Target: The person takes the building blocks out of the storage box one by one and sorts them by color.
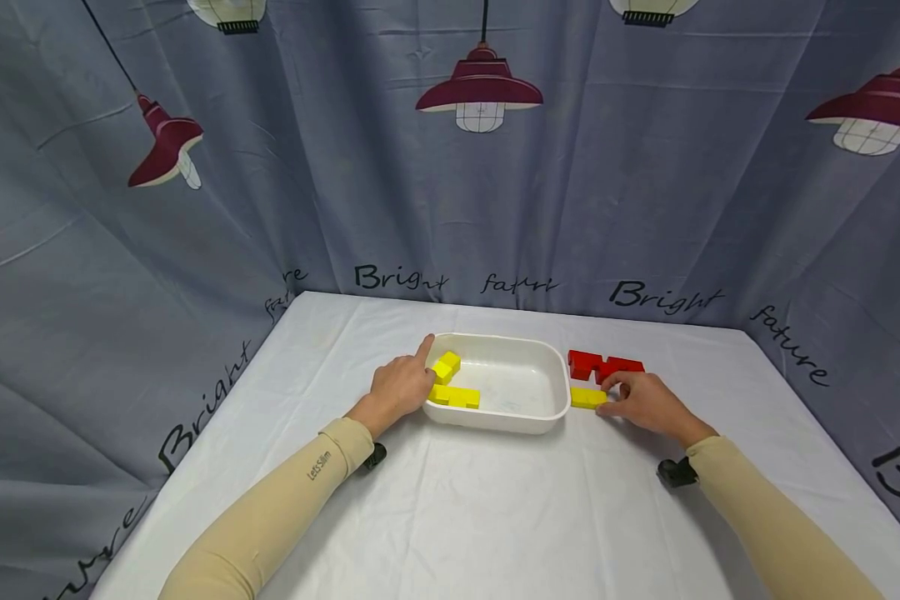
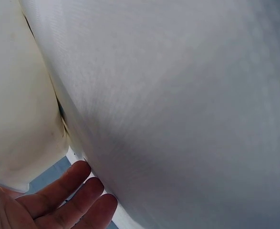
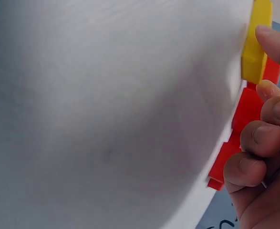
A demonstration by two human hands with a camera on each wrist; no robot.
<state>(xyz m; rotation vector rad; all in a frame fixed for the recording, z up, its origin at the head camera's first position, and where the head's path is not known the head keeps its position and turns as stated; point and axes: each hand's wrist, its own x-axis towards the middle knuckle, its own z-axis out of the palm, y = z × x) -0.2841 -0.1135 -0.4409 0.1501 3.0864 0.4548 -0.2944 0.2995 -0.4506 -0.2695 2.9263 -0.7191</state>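
Note:
At the left end of a white tray (image 1: 525, 415) is my left hand (image 1: 402, 383), its index finger stretched along the rim and its thumb over the wall. In the left wrist view several fingers (image 2: 77, 181) show low beside the tray's outer side. Two yellow blocks (image 1: 453, 397) lie inside, near that hand. Right of the tray, my right hand (image 1: 645, 402) pinches the end of another yellow block (image 1: 587, 398) between thumb and index finger. The right wrist view shows the thumb (image 3: 275, 45) against this block, the other fingers curled.
Red blocks (image 1: 585, 365) lie just behind the yellow one, beside the tray's right end. A white cloth (image 1: 480, 508) covers the table, and a grey printed curtain (image 1: 390, 200) hangs behind and around it.

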